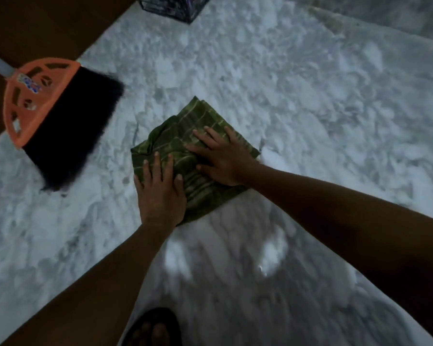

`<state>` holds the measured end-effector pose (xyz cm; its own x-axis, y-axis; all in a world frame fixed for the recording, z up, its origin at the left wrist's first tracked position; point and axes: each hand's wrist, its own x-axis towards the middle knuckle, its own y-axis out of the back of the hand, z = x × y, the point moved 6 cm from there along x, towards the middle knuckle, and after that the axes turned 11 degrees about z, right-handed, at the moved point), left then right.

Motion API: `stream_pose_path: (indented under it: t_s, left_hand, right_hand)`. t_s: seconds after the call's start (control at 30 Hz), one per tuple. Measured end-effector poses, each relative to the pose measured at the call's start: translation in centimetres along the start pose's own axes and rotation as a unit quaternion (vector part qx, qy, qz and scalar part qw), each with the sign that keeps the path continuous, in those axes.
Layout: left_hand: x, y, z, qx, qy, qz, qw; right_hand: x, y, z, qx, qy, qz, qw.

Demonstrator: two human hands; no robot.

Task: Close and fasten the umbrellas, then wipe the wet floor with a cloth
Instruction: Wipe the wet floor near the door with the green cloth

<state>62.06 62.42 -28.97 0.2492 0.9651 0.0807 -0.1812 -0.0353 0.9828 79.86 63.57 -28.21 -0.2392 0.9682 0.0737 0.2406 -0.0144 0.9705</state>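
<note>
1. Head view, hands: I have both palms down on the green checked cloth, which lies folded on the pale marble floor near the middle of the picture. My left hand presses flat on the near-left corner, fingers spread and pointing away from me. My right hand lies flat on the middle of the cloth, fingers spread toward the left. Neither hand is clenched or gripping; the two sit just beside each other and I cannot tell whether they touch.

2. Head view, task stage: I see no umbrellas here, so I judge that I am in the wiping part. A glossy patch on the floor near my arms looks like water or glare; I cannot say which.

3. Head view, risks:
   - The cloth is loosely folded, with a rumpled flap at its left edge. A push from flat palms could bunch it or slide the layers apart, leaving streaks.
   - A broom with an orange head and black bristles stands near, to the left. A wide leftward sweep could knock it.
   - My sandalled foot stands on the floor near the shiny patch, so I judge slipping a fair risk.
   - A dark wire basket sits well apart at the top edge, little threat.

4. Head view, orientation: the cloth lies as a rough diamond, one corner pointing away and slightly right. Its long axis runs from near-left to far-right.
</note>
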Motion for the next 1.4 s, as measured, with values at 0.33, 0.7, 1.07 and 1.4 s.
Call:
stream_pose_path:
  t_s: [0.33,0.7,1.07,1.4]
  left_hand:
    - [-16.4,0.0,11.4,0.003,-0.08,-0.028,0.996]
    - [-28.2,-2.8,31.2,-0.072,-0.393,-0.085,0.913]
    - [-38.6,-3.9,49.4,-0.128,-0.591,-0.16,0.78]
    - [-21.4,-2.9,49.6,-0.204,-0.476,-0.282,0.807]
  right_hand:
    - [-22.2,2.1,1.2,0.036,-0.101,0.005,0.994]
    - [-48.8,5.0,4.1,-0.003,-0.496,0.095,0.863]
    - [-68.0,7.0,6.6,-0.024,-0.764,0.175,0.62]
    - [-56.9,9.5,11.5,0.049,-0.712,0.16,0.682]
